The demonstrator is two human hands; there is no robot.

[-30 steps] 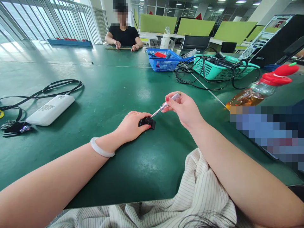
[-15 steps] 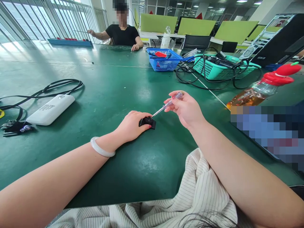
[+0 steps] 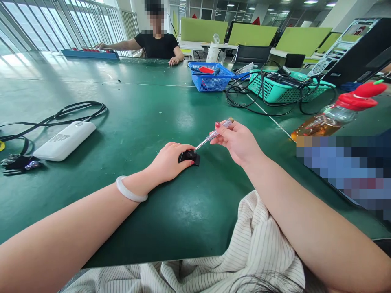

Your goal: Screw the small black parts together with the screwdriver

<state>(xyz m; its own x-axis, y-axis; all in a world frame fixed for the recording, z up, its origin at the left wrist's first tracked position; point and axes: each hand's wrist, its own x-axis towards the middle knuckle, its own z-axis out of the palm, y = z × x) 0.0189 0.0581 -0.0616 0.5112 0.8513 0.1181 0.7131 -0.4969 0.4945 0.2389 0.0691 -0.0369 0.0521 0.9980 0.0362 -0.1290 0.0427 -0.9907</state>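
On the green tabletop [image 3: 183, 215] lies a small black part [image 3: 195, 159], flat-based with a raised round piece on top; its exact kind is too small to make out. My left hand [image 3: 166, 162] pins it from the left, thumb in front and fingers behind, hiding its left side. In my right hand [image 3: 240, 140] is a screwdriver [image 3: 218, 131] with a clear handle, gripped between thumb and fingers. It slants down to the left, its metal tip at the far upper edge of the black part.
To the left lie a white power bank [image 3: 65, 140] and black cables [image 3: 79, 108]. A blue basket [image 3: 210, 83], a teal basket [image 3: 271, 93] with cables, and a tilted red-capped bottle [image 3: 324, 120] stand beyond my right hand. Across the table sits a person [image 3: 157, 44] by a blue rack [image 3: 90, 54].
My right fingers have shifted along the screwdriver handle, with the thumb now on top, and the handle sits slightly further left. The person opposite has lowered a hand onto the blue rack.
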